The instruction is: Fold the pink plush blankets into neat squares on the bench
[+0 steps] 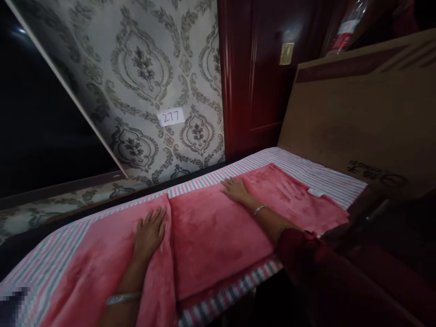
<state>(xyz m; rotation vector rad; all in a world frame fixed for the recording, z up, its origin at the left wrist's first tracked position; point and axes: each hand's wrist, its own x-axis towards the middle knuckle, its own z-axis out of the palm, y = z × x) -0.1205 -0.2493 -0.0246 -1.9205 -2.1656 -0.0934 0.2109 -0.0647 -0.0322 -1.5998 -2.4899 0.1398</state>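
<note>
Head view: pink blanket (218, 231) lies flat across frame centre on striped sheet (316, 175), left hand (150, 231) fingers spread flat at its fold, right hand (235, 188) flat near far edge, cardboard box (361, 113) crowding upper right.

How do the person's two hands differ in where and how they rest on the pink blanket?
The left hand lies nearer the camera, beside a raised fold in the pink blanket; the right hand reaches farther, resting near the blanket's far edge. The left wrist carries a broad pale bangle, the right a thin one. The right arm shows a dark red sleeve; the left forearm is bare. Both hands lie flat, palms down, fingers spread, holding nothing.
</note>
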